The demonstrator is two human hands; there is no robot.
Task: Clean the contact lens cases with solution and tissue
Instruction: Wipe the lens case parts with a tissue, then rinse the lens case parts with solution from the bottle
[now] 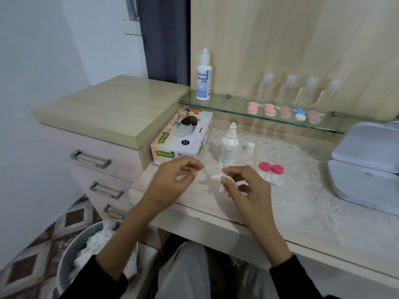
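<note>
you are partway through, by the look of it: your left hand [172, 180] has its grip pinched on something small and pale, too blurred to name, and your right hand [244, 186] pinches a small crumpled piece of white tissue [217, 178] just above the near edge of the table [323, 212]. the pink round double lens case [271, 167] lies closed just right of your right hand, beside another bit of used white tissue [273, 180]. the small white solution bottle [229, 145] stands uncapped behind your hands, its little white cap [250, 147] next to it. more pink, brownish and blue-and-white lens cases [285, 112] wait on the far glass shelf [216, 107], so i judge most of the cleaning remains. the table wears a white lace cloth; a floral cardboard tissue box [183, 139] sits at its left, a grey lidded box [367, 165] at right. down left, a grey bin [71, 255] holds discarded tissue above a patterned floor.
</note>
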